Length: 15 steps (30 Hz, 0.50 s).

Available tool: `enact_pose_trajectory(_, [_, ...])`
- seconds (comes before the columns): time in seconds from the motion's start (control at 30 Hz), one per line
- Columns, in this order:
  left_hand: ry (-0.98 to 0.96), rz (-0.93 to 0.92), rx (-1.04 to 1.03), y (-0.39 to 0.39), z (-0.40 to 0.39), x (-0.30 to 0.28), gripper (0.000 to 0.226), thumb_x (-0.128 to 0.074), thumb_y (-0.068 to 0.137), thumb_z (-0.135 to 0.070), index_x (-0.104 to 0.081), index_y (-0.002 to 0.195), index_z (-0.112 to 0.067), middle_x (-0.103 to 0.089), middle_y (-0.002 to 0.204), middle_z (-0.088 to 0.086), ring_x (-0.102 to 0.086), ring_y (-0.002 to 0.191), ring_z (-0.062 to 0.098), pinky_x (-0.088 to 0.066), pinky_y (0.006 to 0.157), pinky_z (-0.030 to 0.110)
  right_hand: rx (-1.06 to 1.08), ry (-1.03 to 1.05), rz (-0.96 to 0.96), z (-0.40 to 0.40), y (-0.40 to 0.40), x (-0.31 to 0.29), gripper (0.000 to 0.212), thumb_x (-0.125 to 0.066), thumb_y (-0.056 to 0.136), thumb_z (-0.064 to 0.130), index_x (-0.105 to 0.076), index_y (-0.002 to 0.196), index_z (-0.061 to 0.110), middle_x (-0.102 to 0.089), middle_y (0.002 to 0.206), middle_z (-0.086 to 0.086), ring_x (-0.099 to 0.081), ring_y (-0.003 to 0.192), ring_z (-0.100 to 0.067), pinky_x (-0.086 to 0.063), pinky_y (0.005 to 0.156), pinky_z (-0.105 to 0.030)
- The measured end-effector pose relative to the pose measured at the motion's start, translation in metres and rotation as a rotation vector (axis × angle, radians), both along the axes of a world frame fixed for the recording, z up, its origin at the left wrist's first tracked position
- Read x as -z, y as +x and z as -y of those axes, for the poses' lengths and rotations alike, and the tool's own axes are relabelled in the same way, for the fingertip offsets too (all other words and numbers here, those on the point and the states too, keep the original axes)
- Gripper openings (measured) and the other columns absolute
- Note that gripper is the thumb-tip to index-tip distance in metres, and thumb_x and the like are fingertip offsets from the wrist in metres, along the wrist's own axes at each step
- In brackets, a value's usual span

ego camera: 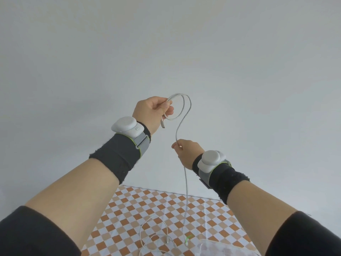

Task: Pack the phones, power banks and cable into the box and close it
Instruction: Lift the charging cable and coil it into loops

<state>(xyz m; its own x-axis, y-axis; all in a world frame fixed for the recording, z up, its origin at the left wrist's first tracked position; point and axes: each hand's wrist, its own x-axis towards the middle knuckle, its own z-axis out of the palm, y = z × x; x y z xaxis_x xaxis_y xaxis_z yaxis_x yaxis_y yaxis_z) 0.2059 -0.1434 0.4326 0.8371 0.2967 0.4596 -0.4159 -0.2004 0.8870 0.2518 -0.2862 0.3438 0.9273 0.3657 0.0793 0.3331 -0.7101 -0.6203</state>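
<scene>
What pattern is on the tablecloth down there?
Orange, tan and white checks on the tablecloth, seen in the head view.

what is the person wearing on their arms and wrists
Both arms have dark sleeves pushed up to near the elbows, leaving the forearms bare. Each wrist carries a black towelling wristband, and over it a grey strap with a lime-green edge. The left strap holds a rounded white sensor pod with a small button; the right strap holds a matching pod. No gloves or rings show.
</scene>
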Motion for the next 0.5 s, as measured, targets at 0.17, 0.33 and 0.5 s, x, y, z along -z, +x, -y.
enact_pose_trajectory(0.17, [0.208,-0.050,-0.093,0.003,-0.016,0.009,0.009,-0.065,0.089,-0.023,-0.074,0.088,-0.025,-0.072,0.073,-0.009,-0.062,0.060,-0.001,-0.053,0.069,0.021,-0.113,-0.059,0.105,-0.011,-0.022,-0.014,0.033,-0.042,0.104,0.034,-0.068,0.110,0.016,-0.068,0.093,-0.002,-0.059,0.076,-0.023,-0.049,0.067,-0.030])
enact_pose_trajectory(0.33, [0.329,-0.098,-0.127,0.000,-0.028,0.013,0.011,-0.064,0.089,-0.025,-0.074,0.093,-0.021,-0.073,0.078,-0.009,-0.056,0.048,-0.009,-0.043,0.060,0.013,-0.135,0.011,0.266,-0.009,-0.031,-0.037,0.028,-0.049,0.101,0.036,-0.070,0.100,0.018,-0.062,0.086,0.001,-0.055,0.082,-0.021,-0.046,0.074,-0.033])
enact_pose_trajectory(0.5, [0.402,-0.157,-0.051,-0.002,-0.028,0.012,0.017,-0.059,0.093,-0.026,-0.074,0.094,-0.018,-0.074,0.091,-0.003,-0.066,0.083,0.013,-0.050,0.079,0.029,-0.112,0.089,0.419,0.002,-0.029,-0.055,0.020,-0.054,0.098,0.038,-0.068,0.094,0.024,-0.055,0.073,0.013,-0.050,0.067,-0.004,-0.039,0.062,-0.026])
